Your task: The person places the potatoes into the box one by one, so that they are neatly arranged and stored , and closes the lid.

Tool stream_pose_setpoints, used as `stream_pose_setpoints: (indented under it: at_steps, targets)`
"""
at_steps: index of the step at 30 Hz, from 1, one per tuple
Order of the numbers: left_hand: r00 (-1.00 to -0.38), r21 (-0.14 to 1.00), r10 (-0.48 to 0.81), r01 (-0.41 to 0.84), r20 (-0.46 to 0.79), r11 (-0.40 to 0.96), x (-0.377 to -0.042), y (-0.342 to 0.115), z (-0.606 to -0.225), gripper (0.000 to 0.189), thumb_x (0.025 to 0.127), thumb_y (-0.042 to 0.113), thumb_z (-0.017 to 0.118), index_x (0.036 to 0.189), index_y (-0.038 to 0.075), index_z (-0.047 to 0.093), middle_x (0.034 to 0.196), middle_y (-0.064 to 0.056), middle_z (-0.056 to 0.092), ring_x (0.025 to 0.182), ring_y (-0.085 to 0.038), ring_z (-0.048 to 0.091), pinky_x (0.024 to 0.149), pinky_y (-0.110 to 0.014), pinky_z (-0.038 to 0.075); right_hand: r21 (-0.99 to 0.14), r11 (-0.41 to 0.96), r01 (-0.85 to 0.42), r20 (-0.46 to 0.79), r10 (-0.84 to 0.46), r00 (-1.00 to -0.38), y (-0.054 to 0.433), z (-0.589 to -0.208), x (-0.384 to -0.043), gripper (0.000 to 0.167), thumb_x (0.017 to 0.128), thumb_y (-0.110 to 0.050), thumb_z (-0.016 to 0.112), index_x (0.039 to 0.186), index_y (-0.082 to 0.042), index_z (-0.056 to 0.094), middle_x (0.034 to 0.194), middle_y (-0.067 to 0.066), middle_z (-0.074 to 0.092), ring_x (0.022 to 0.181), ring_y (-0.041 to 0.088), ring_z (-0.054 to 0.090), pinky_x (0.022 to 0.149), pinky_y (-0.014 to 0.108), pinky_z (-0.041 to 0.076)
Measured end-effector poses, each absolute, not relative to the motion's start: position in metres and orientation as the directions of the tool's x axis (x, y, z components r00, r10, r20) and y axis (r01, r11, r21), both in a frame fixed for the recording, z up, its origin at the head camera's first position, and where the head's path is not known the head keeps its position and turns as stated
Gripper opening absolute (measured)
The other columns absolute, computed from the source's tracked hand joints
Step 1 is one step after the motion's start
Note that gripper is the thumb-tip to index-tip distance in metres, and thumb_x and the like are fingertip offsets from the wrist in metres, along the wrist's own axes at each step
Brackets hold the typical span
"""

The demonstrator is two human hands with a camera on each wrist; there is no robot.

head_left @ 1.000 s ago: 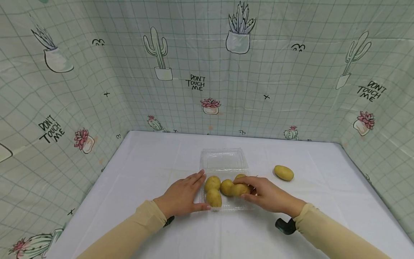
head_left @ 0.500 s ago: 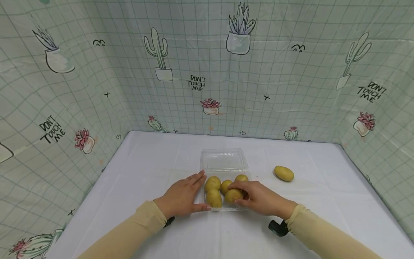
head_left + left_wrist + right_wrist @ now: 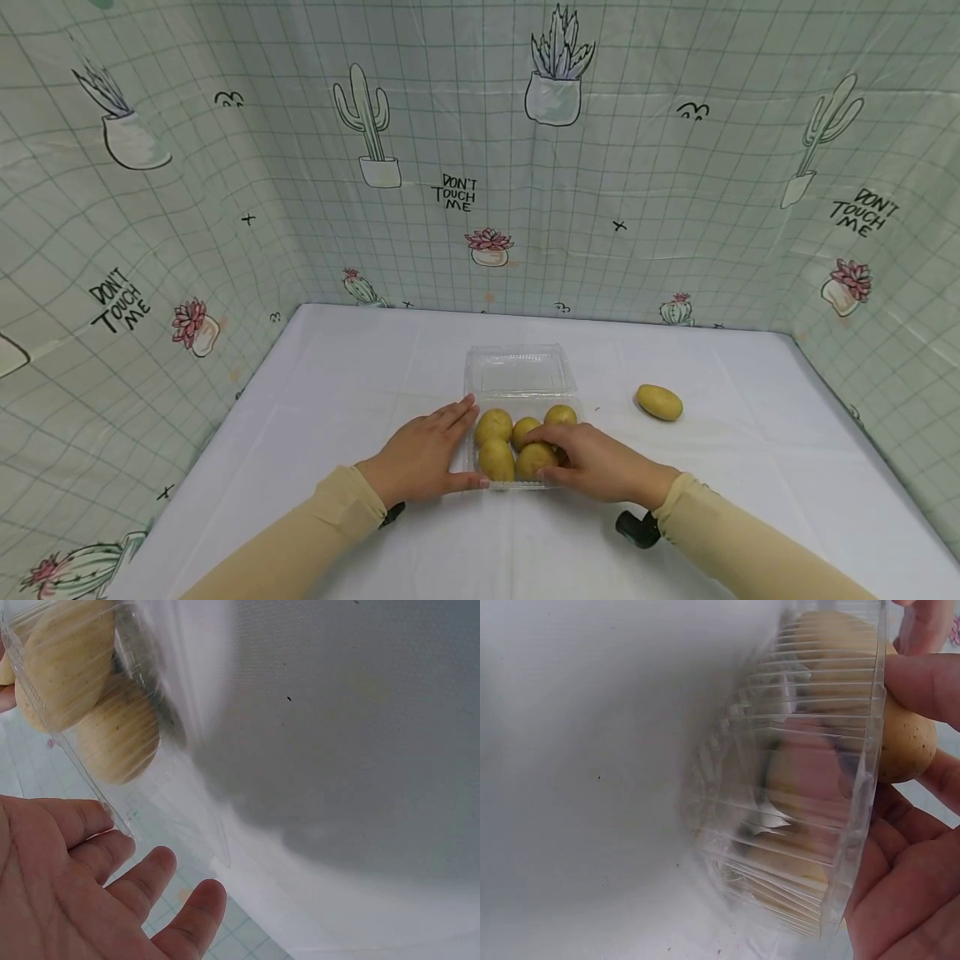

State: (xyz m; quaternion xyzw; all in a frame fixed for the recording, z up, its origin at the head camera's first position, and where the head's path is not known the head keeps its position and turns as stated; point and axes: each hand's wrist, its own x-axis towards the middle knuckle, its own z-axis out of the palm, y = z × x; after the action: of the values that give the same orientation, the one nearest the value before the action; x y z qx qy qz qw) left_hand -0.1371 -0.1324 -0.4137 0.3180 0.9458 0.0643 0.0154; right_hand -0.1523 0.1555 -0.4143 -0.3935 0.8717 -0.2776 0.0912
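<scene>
A clear plastic clamshell box lies with its lid folded back, away from the person. Several yellow potatoes sit in its base, including two along the left side and one at the back right. Between finger and thumb, my right hand grips a potato at the front of the base; the right wrist view shows this potato at the ribbed wall. My left hand rests at the box's left edge, fingers extended and thumb by the front corner. In the left wrist view its fingertips reach along the rim.
One loose potato lies on the white tablecloth to the right of the box. Grid-patterned cloth with cactus drawings encloses the table at the back and sides. A black wrist device hangs beneath the right sleeve.
My right hand has moved left and slightly toward the person, bringing the gripped potato to the front beside the left-hand potatoes. The back-right potato has come into fuller view. The left hand has stayed put.
</scene>
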Motion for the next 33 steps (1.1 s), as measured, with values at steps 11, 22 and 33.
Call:
stream_pose_setpoints:
  at_steps: [11, 22, 33]
  targets:
    - [-0.796, 0.139, 0.605, 0.602, 0.021, 0.787, -0.1371, -0.1321, -0.4131, 0.098, 0.089, 0.071, 0.055, 0.153, -0.002, 0.035, 0.161, -0.013, 0.027, 0.143, -0.029, 0.034, 0.107, -0.045, 0.040, -0.571, 0.525, -0.631, 0.053, -0.743, -0.667, 0.1548, -0.4150, -0.1530, 0.037, 0.096, -0.023, 0.070, 0.130, -0.011, 0.063, 0.109, -0.010, 0.064, 0.086, 0.006, 0.056, 0.075, 0.027, 0.049]
    - [-0.791, 0.148, 0.611, 0.608, 0.029, 0.780, -0.1374, -0.1325, -0.4137, 0.098, 0.089, 0.070, 0.055, 0.153, -0.002, 0.035, 0.161, -0.013, 0.028, 0.143, -0.029, 0.034, 0.107, -0.045, 0.039, -0.565, 0.512, -0.647, 0.058, -0.757, -0.651, 0.1543, -0.4164, -0.1540, 0.037, 0.097, -0.025, 0.068, 0.131, -0.011, 0.065, 0.119, -0.006, 0.067, 0.094, 0.004, 0.059, 0.084, 0.031, 0.052]
    - [-0.793, 0.134, 0.608, 0.606, 0.028, 0.784, -0.1383, -0.1324, -0.4155, 0.099, 0.089, 0.071, 0.054, 0.153, -0.001, 0.035, 0.161, -0.013, 0.027, 0.143, -0.029, 0.034, 0.107, -0.045, 0.040, -0.516, 0.556, -0.651, 0.037, -0.745, -0.666, 0.1507, -0.4130, -0.1538, 0.038, 0.096, -0.024, 0.069, 0.130, -0.008, 0.066, 0.117, -0.001, 0.068, 0.089, 0.004, 0.058, 0.081, 0.030, 0.052]
